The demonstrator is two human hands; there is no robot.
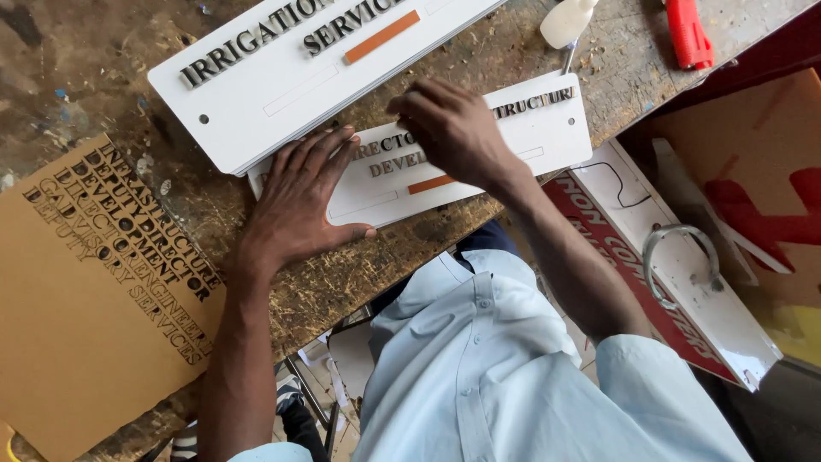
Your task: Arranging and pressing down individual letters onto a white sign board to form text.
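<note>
White sign plate [479,145] lay mid-frame on the tabletop [111,77], most raised letters and an orange strip already on it. Left hand [299,201] pressed flat, fingers spread, on the plate's left end; right hand [449,128] had fingertips curled down on the lettering, holding nothing visible. Middle line looked unfinished.

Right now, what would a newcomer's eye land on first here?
The two hands on the white sign plate at centre: the left hand lies flat on it, the right hand has its fingers curled over the raised letters. A larger white sign lies above it on the worn workbench, and a brown sheet with cut-out letters lies at left.
</note>
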